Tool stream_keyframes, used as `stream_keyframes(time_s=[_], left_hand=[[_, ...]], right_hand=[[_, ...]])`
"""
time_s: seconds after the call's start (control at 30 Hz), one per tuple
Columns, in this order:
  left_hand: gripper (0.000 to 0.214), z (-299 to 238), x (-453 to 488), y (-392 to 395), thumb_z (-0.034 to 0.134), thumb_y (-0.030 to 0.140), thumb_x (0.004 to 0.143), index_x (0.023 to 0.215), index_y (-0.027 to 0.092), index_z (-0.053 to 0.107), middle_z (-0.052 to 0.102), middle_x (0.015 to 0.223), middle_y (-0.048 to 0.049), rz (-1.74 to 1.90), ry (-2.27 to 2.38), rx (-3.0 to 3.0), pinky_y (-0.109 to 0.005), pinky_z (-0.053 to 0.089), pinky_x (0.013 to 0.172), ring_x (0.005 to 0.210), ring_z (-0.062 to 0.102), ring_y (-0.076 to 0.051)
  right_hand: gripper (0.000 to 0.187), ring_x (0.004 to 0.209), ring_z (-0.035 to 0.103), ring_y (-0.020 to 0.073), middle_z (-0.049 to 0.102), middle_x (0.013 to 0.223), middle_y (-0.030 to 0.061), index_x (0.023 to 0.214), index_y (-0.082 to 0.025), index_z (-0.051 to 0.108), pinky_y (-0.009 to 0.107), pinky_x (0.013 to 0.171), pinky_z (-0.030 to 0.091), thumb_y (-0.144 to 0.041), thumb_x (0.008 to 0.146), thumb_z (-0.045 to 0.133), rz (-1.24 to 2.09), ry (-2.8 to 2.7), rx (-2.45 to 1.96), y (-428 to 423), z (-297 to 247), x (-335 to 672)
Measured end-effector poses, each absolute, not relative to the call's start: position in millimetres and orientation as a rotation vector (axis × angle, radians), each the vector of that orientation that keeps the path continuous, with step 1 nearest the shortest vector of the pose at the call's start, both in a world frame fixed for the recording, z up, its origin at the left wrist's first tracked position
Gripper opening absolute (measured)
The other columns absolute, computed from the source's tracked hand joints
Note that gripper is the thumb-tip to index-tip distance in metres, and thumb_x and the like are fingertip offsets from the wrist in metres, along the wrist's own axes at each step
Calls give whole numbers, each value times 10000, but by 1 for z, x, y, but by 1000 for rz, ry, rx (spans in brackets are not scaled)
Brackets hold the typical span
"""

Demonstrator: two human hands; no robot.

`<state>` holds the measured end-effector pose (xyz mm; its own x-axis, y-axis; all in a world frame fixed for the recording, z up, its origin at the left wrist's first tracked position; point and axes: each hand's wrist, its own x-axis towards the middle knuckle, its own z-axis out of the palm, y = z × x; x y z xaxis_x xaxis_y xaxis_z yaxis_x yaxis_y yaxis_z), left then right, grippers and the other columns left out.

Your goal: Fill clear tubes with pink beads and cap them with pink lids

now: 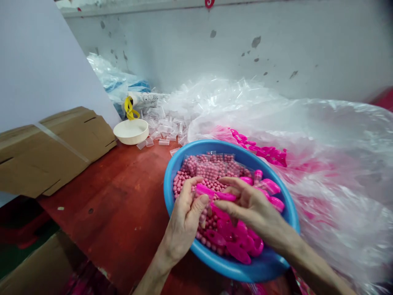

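Observation:
Both hands work over a blue basin (172,172). My left hand (184,217) is closed, thumb and fingers around a small clear tube (202,216) with pink beads showing in its lower part. A bright pink plastic piece (205,190) sits at its upper end. My right hand (248,200) pinches another bright pink piece (226,196) close beside it; its fingertips partly hide the contact. Loose pink beads (181,180) and clear bead-filled tubes (208,170) lie in the basin. Flat pink plastic pieces (236,241) heap at the near side, and pink-capped tubes (270,186) rest at the right.
A white bowl (131,132) stands behind left, beside scattered clear tubes (166,129). Yellow scissor-like handles (130,108) lean there. A large clear plastic bag (337,164) with pink pieces spreads right. Cardboard (61,143) lies on the left of the red table (123,205).

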<state>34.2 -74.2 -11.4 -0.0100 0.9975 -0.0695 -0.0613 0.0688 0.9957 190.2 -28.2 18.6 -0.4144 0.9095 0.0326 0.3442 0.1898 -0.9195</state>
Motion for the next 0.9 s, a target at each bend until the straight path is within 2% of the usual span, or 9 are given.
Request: stream_keyframes(time_s=[0.1,0.17,0.23,0.33,0.43,0.57,0.63,0.8,0.9], left_hand=[[400,-11,33,-75,450,426,913,1277,264,414,565,757,19,1119,1207,1198,-237,443,612,685,553,-139],[417,-11,32,-75,449,418,917,1307,276,408,626,938,-12,1120,1235,1272,-266,460,743,849,594,-166],[411,-10,31,-76,434,412,927,1317,283,416,586,1215,-28,1180,1272,1319,-285,400,935,1109,539,-189],[370,-9,31,-79,391,404,948,1292,285,458,455,1413,5,1288,1320,1309,-253,293,1054,1310,378,-176],[340,-9,31,-81,384,383,955,1258,278,498,468,1409,13,1328,1289,1285,-228,323,1035,1308,390,-166],[319,-9,30,-81,406,359,951,1226,253,529,552,1320,-2,1329,1221,1279,-231,351,1017,1276,429,-178],[315,-9,30,-80,411,352,951,1226,253,527,566,1296,-1,1299,1222,1296,-229,351,1014,1245,457,-173],[293,-10,30,-78,401,334,953,1193,226,530,586,1251,-26,1283,1247,1351,-241,376,981,1171,511,-174],[285,-11,32,-77,416,312,947,1205,222,499,575,1253,-37,1335,1263,1351,-243,371,981,1189,493,-180]], right_hand=[[344,492,599,141,606,599,-20,911,-169,548,268,482,502,-425,723,681,1350,-1543,-1233,-23,25,196],[233,588,644,163,659,688,26,844,-172,588,297,564,539,-389,774,636,1192,-1615,-1156,-24,22,192],[195,802,673,208,692,899,86,958,-175,622,350,693,559,-312,859,527,901,-1900,-1041,-30,16,185],[422,1105,572,282,579,1222,171,1258,-141,477,429,842,532,-291,866,520,385,-2338,-902,-42,7,179],[579,1077,562,325,567,1181,218,1275,-64,409,456,829,532,-348,806,594,63,-2487,-844,-49,8,176],[300,840,602,283,620,923,173,996,-79,523,408,702,548,-239,745,560,-55,-2431,-788,-50,16,168],[244,783,591,270,609,829,154,922,-88,527,388,657,540,-184,697,530,-91,-2385,-744,-48,15,164],[319,782,566,275,593,758,123,1021,-77,510,391,636,511,-134,708,484,-214,-2367,-654,-44,5,162],[338,783,572,260,603,827,114,1064,-116,490,397,676,508,-163,729,498,-69,-2359,-723,-43,3,162]])
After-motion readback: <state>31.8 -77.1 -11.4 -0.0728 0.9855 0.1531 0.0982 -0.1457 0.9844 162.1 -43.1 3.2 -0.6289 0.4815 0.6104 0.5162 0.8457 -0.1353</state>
